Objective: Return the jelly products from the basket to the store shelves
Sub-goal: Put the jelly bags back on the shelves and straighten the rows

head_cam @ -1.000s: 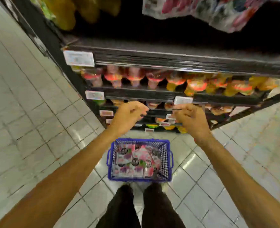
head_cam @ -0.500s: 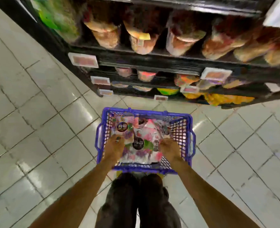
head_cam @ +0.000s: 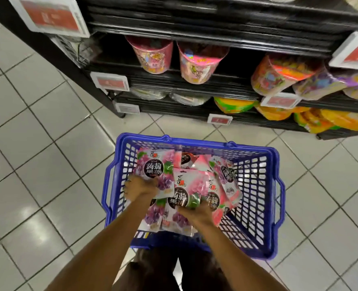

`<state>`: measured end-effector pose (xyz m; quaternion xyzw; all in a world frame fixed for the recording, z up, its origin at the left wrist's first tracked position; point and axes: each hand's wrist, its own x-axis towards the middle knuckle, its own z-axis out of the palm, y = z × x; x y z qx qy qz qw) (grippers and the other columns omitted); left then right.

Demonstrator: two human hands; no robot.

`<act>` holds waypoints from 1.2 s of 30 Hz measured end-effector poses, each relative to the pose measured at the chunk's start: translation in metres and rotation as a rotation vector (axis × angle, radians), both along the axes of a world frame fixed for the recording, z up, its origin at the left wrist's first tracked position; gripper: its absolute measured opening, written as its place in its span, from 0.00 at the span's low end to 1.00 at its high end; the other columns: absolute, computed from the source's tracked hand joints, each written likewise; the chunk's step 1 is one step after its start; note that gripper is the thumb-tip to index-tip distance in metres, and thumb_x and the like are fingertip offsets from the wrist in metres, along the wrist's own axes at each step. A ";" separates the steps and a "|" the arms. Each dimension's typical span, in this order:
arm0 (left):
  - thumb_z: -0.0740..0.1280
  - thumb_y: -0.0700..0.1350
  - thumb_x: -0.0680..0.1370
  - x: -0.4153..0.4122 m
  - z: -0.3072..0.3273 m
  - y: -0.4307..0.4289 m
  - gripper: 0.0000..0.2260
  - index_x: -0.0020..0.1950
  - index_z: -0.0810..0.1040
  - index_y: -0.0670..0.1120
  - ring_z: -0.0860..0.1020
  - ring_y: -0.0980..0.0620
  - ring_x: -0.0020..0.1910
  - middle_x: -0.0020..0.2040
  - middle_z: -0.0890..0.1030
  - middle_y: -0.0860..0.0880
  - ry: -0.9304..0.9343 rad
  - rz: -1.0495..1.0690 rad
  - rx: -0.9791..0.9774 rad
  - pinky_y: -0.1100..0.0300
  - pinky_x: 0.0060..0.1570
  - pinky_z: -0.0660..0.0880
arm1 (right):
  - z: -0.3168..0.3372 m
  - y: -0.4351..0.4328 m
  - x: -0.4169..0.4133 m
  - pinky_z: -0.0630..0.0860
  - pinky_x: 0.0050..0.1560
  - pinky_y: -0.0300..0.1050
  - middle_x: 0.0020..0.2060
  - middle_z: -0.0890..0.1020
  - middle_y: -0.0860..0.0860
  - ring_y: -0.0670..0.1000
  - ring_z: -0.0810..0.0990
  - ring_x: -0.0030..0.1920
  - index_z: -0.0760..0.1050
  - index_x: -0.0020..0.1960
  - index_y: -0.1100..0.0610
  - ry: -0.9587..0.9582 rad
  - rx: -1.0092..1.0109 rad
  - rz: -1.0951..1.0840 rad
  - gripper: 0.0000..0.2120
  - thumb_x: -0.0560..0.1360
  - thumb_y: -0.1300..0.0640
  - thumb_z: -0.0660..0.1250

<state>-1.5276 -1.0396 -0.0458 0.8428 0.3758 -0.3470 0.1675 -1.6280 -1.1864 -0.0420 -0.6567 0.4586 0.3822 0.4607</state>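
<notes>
Both hands have dropped from shelf height into the blue basket [head_cam: 256, 185] over the last second, and the view has closed in on it. On the left side, the left hand [head_cam: 141, 189] has its fingers curled round the lower left edge of a grape jelly pouch [head_cam: 153, 164], which tilts up against the other packs. Toward the middle, the right hand [head_cam: 197, 214] grips the bottom of a pink jelly pouch [head_cam: 187, 185]; its fingertips are tucked beneath the pack and hidden, so how tightly they close cannot be told. Both pouches are inside the basket, not yet lifted clear of its rim. To the right and underneath them, more loose pouches [head_cam: 226, 175] lie piled, so a good share of the load is still to be returned. The black shelves [head_cam: 195, 30] behind show only jelly tubs [head_cam: 153, 55]; no spot for these pouches is in view.
</notes>
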 end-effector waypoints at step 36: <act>0.80 0.47 0.58 0.077 0.807 -0.039 0.17 0.45 0.85 0.56 0.84 0.48 0.37 0.41 0.87 0.47 -0.807 -0.323 -1.376 0.55 0.33 0.81 | 0.775 -0.151 0.061 0.75 0.40 0.49 0.30 0.84 0.51 0.51 0.79 0.29 0.85 0.39 0.51 -1.411 0.118 -0.371 0.15 0.54 0.55 0.83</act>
